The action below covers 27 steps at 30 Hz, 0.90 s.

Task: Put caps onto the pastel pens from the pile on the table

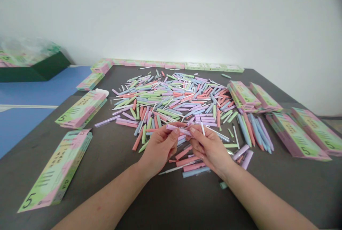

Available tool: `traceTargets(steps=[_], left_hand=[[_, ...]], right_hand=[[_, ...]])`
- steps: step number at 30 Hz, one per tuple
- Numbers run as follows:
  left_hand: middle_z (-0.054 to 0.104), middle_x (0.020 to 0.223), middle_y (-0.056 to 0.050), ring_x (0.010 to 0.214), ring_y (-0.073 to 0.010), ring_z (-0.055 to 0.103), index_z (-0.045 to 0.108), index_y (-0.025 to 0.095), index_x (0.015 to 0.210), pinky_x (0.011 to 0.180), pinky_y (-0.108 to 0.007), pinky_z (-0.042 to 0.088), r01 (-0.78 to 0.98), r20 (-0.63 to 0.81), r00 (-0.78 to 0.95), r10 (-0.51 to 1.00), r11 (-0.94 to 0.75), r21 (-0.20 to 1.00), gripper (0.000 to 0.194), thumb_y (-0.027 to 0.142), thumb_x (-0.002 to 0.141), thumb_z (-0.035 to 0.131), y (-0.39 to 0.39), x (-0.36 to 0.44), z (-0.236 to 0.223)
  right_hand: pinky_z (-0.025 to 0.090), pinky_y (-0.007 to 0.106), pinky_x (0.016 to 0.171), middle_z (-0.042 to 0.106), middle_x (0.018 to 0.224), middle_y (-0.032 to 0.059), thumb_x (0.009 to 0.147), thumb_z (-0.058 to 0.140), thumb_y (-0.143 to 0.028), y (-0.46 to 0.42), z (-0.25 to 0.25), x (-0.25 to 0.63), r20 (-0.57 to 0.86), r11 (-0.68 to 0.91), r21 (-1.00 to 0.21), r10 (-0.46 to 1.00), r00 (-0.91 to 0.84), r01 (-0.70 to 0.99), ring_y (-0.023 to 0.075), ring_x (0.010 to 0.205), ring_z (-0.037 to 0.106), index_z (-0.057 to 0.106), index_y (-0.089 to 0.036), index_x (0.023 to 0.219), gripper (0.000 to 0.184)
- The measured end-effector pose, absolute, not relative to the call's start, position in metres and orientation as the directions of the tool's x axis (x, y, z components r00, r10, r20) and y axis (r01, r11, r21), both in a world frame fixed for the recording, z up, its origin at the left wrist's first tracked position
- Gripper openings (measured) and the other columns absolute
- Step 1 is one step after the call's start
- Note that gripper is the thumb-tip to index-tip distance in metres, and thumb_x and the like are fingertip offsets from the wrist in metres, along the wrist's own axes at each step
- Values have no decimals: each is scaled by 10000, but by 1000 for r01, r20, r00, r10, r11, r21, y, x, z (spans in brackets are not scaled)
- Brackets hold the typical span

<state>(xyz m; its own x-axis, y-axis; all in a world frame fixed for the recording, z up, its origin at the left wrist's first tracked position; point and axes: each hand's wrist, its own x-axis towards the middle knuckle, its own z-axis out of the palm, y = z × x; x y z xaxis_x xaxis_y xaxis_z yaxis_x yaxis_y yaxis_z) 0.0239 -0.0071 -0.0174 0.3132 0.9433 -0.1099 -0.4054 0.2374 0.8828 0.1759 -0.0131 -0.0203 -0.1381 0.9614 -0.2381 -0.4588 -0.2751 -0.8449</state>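
Currently: left hand [160,148] and right hand [210,148] — fingers [173,134] curled, both sets pinching one lilac pen [177,129] between them. Wrists turned inward, forearms resting low over the dark bench [107,173]. Pen held at the near edge of a heap of pastel pens [165,98]; flat green-and-pink boxes [56,173] — several, ranged around the bench.

The left hand [158,149] and right hand [209,149] pinch close together, forearms [107,201] angled inward.
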Motion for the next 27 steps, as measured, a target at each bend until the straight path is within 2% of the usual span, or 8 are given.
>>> traceTargets(steps=[2, 8, 11, 13, 18, 22, 25, 27], left_hand=[[302, 492, 95, 405, -47, 229, 668, 177, 973, 385, -157, 231, -344, -87, 308, 947, 196, 918, 306, 438, 812, 676, -7, 22, -19], [327, 455, 83, 390, -61, 253, 663, 167, 852, 398, -190, 205, -77, -75, 282, 956, 101, 992, 312, 471, 855, 596, -7, 17, -11], [446, 527, 45, 470, -79, 364, 664, 153, 783, 472, -195, 294, 48, -81, 346, 935, 69, 996, 255, 385, 864, 598, -4, 15, -6], [533, 619, 13, 573, -106, 452, 664, 140, 758, 543, -206, 344, 125, -72, 419, 905, 21, 992, 231, 343, 854, 607, -2, 14, -6], [472, 549, 38, 516, -90, 398, 639, 130, 694, 495, -204, 291, 268, -159, 523, 837, 16, 963, 237, 315, 839, 610, -2, 13, -9], [464, 582, 50, 509, -72, 379, 649, 130, 801, 472, -182, 285, 187, -180, 546, 818, 91, 978, 199, 328, 804, 665, -4, 15, -11], [364, 580, 85, 452, -49, 268, 604, 167, 943, 409, -153, 240, -71, -225, 556, 801, 315, 946, 278, 406, 814, 662, -3, 16, -11], [317, 598, 91, 437, -48, 190, 553, 198, 1002, 373, -137, 212, -266, -270, 566, 779, 483, 834, 311, 478, 868, 568, 0, 16, -12]], right_hand=[[175, 135, 304, 467, 501, -78, 801, 667, -414, -13, -20, 177, -224, -255, -856, 967, -121, -450, 7, 338, 193, 628, -154, 771, 264], [229, 148, 322, 503, 592, -39, 875, 546, -426, -9, -20, 184, -138, -126, -885, 990, -6, -449, 19, 369, 260, 601, -150, 709, 327], [304, 168, 349, 503, 666, -38, 869, 577, -423, -10, -22, 184, -79, -104, -923, 994, -81, -370, 36, 406, 347, 638, -171, 860, 259], [319, 178, 361, 465, 645, -53, 867, 593, -417, -12, -24, 182, -74, -126, -940, 982, -171, -316, 42, 412, 342, 643, -183, 978, 264], [199, 167, 353, 338, 517, -97, 869, 604, -431, -16, -26, 181, -147, -225, -950, 934, -325, -218, 30, 380, 235, 642, -170, 1018, 303], [154, 160, 340, 324, 496, -110, 818, 671, -422, -16, -25, 180, -145, -206, -962, 941, -307, -180, 20, 366, 208, 606, -184, 903, 261], [124, 154, 334, 295, 486, -118, 851, 621, -439, -15, -22, 180, -149, -213, -935, 962, -231, -284, 25, 363, 172, 514, -206, 794, 263], [112, 159, 329, 318, 503, -111, 871, 585, -434, -13, -21, 181, -166, -218, -926, 968, -188, -307, 30, 366, 158, 481, -208, 759, 273]])
